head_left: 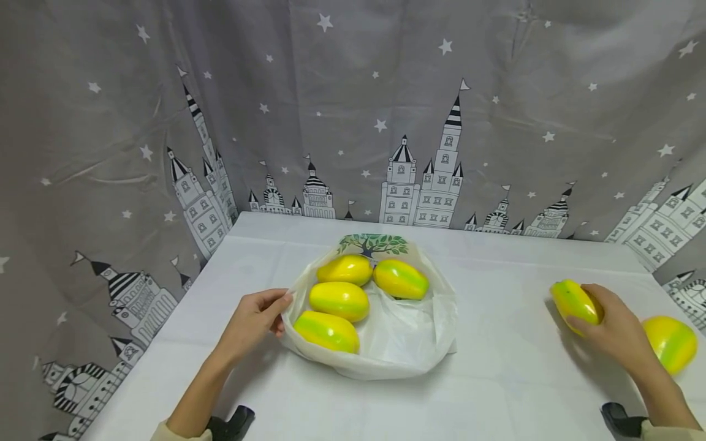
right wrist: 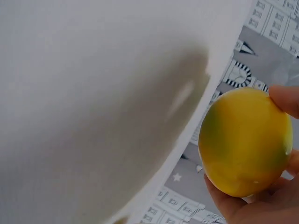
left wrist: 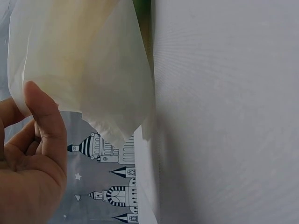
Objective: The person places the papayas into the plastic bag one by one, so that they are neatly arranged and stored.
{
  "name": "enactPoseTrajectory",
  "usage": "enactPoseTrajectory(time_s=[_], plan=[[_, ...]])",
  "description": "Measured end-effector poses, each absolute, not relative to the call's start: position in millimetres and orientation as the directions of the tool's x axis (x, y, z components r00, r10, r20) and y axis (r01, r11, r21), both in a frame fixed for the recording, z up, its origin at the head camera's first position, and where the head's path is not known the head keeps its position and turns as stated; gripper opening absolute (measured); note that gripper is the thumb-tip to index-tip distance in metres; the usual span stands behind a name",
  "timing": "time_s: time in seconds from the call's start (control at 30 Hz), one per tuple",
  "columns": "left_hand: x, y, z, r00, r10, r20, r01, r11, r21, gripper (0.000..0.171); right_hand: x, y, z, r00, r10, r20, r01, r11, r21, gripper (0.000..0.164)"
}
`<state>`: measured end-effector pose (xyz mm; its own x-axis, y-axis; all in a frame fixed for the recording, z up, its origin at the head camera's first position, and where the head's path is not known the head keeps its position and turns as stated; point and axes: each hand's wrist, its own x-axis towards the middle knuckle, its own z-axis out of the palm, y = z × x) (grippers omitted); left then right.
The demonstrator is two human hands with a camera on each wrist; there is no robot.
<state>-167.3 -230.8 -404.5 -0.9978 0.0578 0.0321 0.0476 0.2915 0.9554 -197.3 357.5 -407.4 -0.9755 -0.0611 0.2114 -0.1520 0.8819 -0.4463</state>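
Note:
A white plastic bag [head_left: 397, 331] with a printed tree stands wide at the mouth on the table, several yellow-green papayas [head_left: 339, 301] inside it. My left hand [head_left: 254, 318] pinches the bag's left rim between thumb and fingers; the left wrist view shows the thumb [left wrist: 44, 112] against the thin plastic [left wrist: 88, 56]. Off to the right, my right hand [head_left: 612, 324] grips another papaya [head_left: 570, 303]. In the right wrist view that papaya [right wrist: 245, 144] is held by thumb and fingers, with a shadow on the tabletop beside it.
One more papaya [head_left: 670, 344] lies at the table's right side, just beyond my right hand. The white tabletop [head_left: 496, 343] stretches between the bag and that hand. Behind hangs a grey curtain [head_left: 353, 92] printed with castles and stars.

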Motion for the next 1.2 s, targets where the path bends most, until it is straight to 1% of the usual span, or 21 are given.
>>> enactPoseTrajectory(time_s=[0.1, 0.27, 0.5, 0.73, 0.8, 1.0, 1.2], plan=[[-167.1, -230.7, -404.6, -0.998, 0.064, 0.031, 0.048, 0.284, 0.958, 0.038, -196.6, 352.0, -404.8, -0.971, -0.065, 0.229, -0.165, 0.876, -0.453, 0.071], [-166.9, -230.2, -403.8, -0.997, 0.066, 0.029, 0.046, 0.276, 0.960, 0.038, -193.3, 343.9, -398.6, -0.973, -0.029, 0.230, -0.135, 0.878, -0.459, 0.077], [-166.9, -230.5, -403.6, -0.998, 0.062, 0.027, 0.044, 0.278, 0.960, 0.038, -186.4, 322.9, -390.0, -0.959, -0.056, 0.277, -0.178, 0.883, -0.435, 0.074], [-167.1, -229.9, -403.1, -0.997, 0.066, 0.028, 0.045, 0.275, 0.960, 0.038, -176.4, 303.9, -380.7, -0.962, -0.079, 0.260, -0.194, 0.868, -0.456, 0.080], [-167.4, -229.4, -402.6, -0.997, 0.068, 0.031, 0.049, 0.275, 0.960, 0.038, -173.6, 299.0, -378.1, -0.958, -0.093, 0.270, -0.212, 0.865, -0.455, 0.081], [-167.6, -228.5, -401.6, -0.997, 0.069, 0.034, 0.052, 0.278, 0.959, 0.038, -165.5, 281.4, -369.4, -0.931, -0.159, 0.330, -0.307, 0.831, -0.464, 0.077], [-167.0, -229.6, -402.5, -0.998, 0.062, 0.031, 0.048, 0.286, 0.957, 0.038, -158.2, 258.9, -365.7, -0.906, -0.219, 0.363, -0.374, 0.816, -0.441, 0.074]])
